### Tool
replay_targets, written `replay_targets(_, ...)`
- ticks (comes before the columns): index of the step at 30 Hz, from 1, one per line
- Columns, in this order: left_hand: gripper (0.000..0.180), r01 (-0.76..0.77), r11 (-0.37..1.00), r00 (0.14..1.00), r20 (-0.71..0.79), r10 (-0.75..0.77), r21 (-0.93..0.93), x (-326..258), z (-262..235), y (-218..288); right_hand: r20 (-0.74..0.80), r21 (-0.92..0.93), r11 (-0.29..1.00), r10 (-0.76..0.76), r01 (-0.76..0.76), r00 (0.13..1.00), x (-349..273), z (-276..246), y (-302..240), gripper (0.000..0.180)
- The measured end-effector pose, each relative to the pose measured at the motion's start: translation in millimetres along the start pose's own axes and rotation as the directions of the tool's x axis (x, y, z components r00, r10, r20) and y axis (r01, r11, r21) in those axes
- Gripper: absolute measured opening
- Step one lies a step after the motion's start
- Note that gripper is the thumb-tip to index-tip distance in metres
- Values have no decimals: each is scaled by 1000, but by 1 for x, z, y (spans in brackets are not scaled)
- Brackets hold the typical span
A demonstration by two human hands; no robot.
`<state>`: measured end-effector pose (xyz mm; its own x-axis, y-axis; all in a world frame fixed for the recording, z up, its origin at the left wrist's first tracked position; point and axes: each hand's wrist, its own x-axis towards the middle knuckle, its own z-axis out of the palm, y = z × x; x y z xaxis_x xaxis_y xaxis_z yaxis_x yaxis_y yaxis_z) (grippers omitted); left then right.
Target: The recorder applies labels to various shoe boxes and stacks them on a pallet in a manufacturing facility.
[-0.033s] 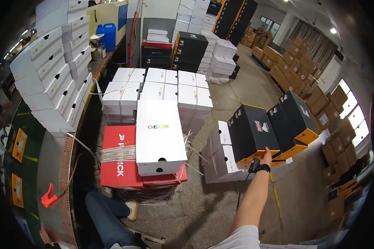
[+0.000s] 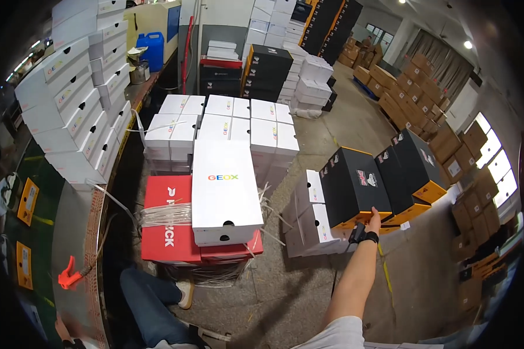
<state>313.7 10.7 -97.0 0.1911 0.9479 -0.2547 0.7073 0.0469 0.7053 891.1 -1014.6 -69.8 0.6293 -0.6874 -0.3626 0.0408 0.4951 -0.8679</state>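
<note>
My right hand [image 2: 373, 222] is at the near end of a black shoebox [image 2: 355, 174] with an orange lower part, gripping its near edge. A finger reaches up over the lid's rim; the other fingers are largely hidden. That box sits beside more black-and-orange shoeboxes [image 2: 406, 158], next to white boxes [image 2: 310, 224] tied into a bundle. At the lower left edge my left hand [image 2: 62, 329] shows only in part, close to the conveyor's side [image 2: 75, 224]; its fingers are too unclear to read. Ahead of me a single white shoebox [image 2: 224, 180] lies on red shoeboxes [image 2: 166, 227] bound with strapping.
Tall stacks of white shoeboxes [image 2: 70, 110] stand on the left bench. Strapped white boxes [image 2: 218, 125] are behind the red ones. A red-orange tool [image 2: 70, 274] lies on the conveyor's side. Brown cartons [image 2: 413, 93] line the right wall. Loose strapping ends [image 2: 271, 206] stick out.
</note>
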Motion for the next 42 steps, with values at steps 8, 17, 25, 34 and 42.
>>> replay_targets(8, 45, -201, 959, 975, -48, 215, 201, 9, -4, -39, 203, 105, 988, -134, 115, 970, -103, -22, 23, 32)
replay_targets(17, 59, -500, 859, 859, 63, 508, -110, -99, 22, 81, 777, 163, 983, -75, -84, 624, -331, 91, 3, 43)
replay_targets(25, 143, -964, 175, 159, 94, 983, -199, -248, -47, 190, 799, -602, 795, 597, -73, -77, -539, 206, 115, 31)
replay_targets(34, 85, -875, 470, 483, -265, 835, -115, -273, -115, 112, 493, -780, 605, 752, 160, -438, -696, 194, 225, 40)
replay_targets(42, 96, -691, 699, 721, -115, 683, -184, -271, -113, 75, 400, -793, 471, 881, 387, -253, -703, 208, 267, 33)
